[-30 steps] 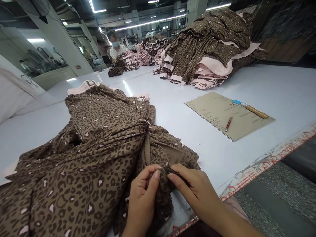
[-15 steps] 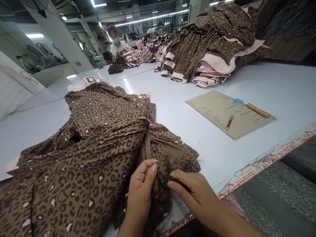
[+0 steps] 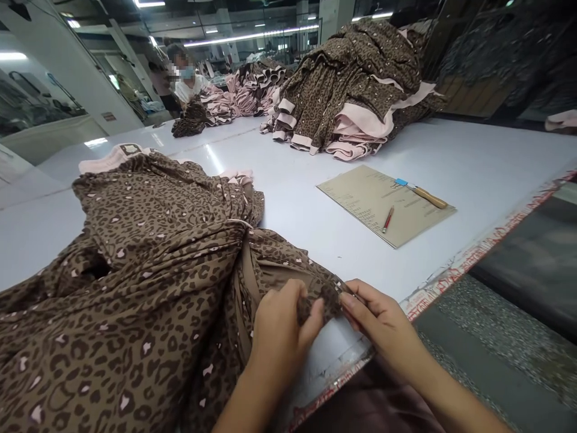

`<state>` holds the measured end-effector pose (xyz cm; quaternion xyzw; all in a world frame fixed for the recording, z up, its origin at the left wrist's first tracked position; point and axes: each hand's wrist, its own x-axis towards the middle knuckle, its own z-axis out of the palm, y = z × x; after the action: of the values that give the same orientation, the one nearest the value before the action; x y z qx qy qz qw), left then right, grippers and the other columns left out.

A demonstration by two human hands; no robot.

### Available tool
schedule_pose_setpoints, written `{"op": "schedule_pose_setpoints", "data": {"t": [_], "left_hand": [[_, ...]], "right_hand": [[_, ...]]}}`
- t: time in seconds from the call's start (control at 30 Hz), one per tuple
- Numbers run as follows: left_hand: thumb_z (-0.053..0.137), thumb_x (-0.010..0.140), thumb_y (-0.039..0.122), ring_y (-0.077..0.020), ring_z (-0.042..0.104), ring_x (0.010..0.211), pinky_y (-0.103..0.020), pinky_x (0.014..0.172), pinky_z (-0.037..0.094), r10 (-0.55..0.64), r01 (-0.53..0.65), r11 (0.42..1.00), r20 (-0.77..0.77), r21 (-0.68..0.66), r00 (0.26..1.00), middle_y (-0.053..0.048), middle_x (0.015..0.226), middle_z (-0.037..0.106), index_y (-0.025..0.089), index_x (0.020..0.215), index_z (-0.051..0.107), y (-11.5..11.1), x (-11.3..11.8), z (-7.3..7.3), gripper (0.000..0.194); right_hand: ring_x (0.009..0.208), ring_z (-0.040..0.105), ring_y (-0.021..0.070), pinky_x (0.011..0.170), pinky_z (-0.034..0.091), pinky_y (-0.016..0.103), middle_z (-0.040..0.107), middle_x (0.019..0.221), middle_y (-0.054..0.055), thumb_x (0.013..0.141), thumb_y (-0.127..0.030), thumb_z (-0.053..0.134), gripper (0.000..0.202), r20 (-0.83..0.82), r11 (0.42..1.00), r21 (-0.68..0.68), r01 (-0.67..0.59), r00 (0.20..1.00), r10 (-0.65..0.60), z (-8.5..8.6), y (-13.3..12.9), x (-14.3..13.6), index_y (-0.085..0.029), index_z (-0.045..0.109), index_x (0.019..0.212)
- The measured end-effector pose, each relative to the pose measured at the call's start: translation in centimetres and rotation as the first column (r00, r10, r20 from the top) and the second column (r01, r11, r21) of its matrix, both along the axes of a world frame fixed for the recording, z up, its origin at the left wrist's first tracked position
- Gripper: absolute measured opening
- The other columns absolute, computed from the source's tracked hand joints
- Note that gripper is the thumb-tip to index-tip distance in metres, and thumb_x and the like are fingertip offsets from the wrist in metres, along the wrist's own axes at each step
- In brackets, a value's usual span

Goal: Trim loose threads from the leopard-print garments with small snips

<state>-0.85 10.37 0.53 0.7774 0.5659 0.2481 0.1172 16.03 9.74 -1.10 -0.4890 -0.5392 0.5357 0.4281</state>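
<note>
A: Which step was in hand?

B: An edge was being worked, judging by the pose. The leopard-print bundle was spread across the white table, lower left to centre; its outer edge was met by the right hand, lower right.

A: Fingers?

B: Right thumb and index were pinched around a small dark tool, mostly hidden; whether cloth was gripped too couldn't be told. Left hand, lower centre: thumb and index parted, nothing seen held.

A: Next move?

B: Edge steadying by the left fingers was probably called for.
</note>
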Motion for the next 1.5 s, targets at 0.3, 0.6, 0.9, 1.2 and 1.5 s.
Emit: {"op": "schedule_pose_setpoints", "data": {"t": [0.3, 0.6, 0.9, 1.2, 1.5], "left_hand": [[0.051, 0.081, 0.012, -0.0249, 0.06, 0.093, -0.037, 0.08, 0.048, -0.009, 0.009, 0.992, -0.001, 0.123, 1.0, -0.011, 0.108, 0.059, 0.019, 0.077, 0.058, 0.8, 0.7, -0.4, 0.011], [0.049, 0.084, 0.022, -0.0109, 0.038, 0.05, -0.02, 0.044, 0.032, 0.118, 0.056, 0.959, 0.571, -0.279, 0.812, 0.006, 0.058, 0.042, 0.023, 0.071, 0.045, -0.3, -4.0, 3.4, 0.013], [0.055, 0.081, 0.016, -0.0275, 0.062, 0.068, -0.038, 0.062, 0.046, 0.093, -0.122, 0.983, -0.198, -0.14, 0.976, -0.012, 0.092, 0.061, 0.014, 0.095, 0.059, 1.5, 3.0, -1.6, 0.015], [0.051, 0.087, 0.029, -0.0092, 0.054, 0.064, -0.016, 0.059, 0.045, 0.27, -0.025, 0.922, 0.597, -0.385, 0.756, 0.003, 0.072, 0.056, 0.019, 0.091, 0.057, -0.3, -2.1, 0.4, 0.013], [0.064, 0.081, 0.028, -0.0127, 0.062, 0.074, -0.018, 0.069, 0.05, 0.356, 0.09, 0.881, 0.775, -0.465, 0.522, 0.001, 0.076, 0.07, 0.02, 0.089, 0.069, -0.6, -2.7, 0.6, 0.013]], "right_hand": [[0.052, 0.033, 0.0112, 0.048, 0.03, 0.023, 0.036, 0.057, -0.006, 0.089, -0.051, 0.051, 0.034, -0.002, 0.998, -0.014, 0.055, 0.998, -0.055, -0.3, -0.5, 0.5, -0.02, 0.051, 0.075], [0.052, 0.031, 0.0105, 0.046, 0.028, 0.022, 0.036, 0.059, -0.006, 0.088, -0.052, 0.053, 0.035, -0.016, 0.997, -0.031, 0.07, 0.997, -0.071, -1.3, -0.7, 1.2, -0.019, 0.054, 0.077], [0.054, 0.032, 0.0112, 0.049, 0.029, 0.022, 0.037, 0.059, -0.006, 0.087, -0.048, 0.056, 0.03, -0.023, 0.993, -0.076, 0.09, 0.996, -0.092, -0.6, -0.9, 0.4, -0.019, 0.056, 0.078], [0.063, 0.045, 0.0139, 0.056, 0.038, 0.022, 0.048, 0.069, -0.002, 0.092, -0.042, 0.048, 0.025, 0.187, 0.994, 0.087, -0.06, 0.981, 0.043, -0.1, -1.2, -0.3, -0.021, 0.053, 0.08], [0.053, 0.049, 0.013, 0.051, 0.035, 0.022, 0.053, 0.062, -0.004, 0.094, -0.037, 0.047, 0.02, 0.397, 0.916, 0.353, -0.192, 0.917, 0.039, 0.6, 1.0, -3.1, -0.02, 0.056, 0.089]]}}
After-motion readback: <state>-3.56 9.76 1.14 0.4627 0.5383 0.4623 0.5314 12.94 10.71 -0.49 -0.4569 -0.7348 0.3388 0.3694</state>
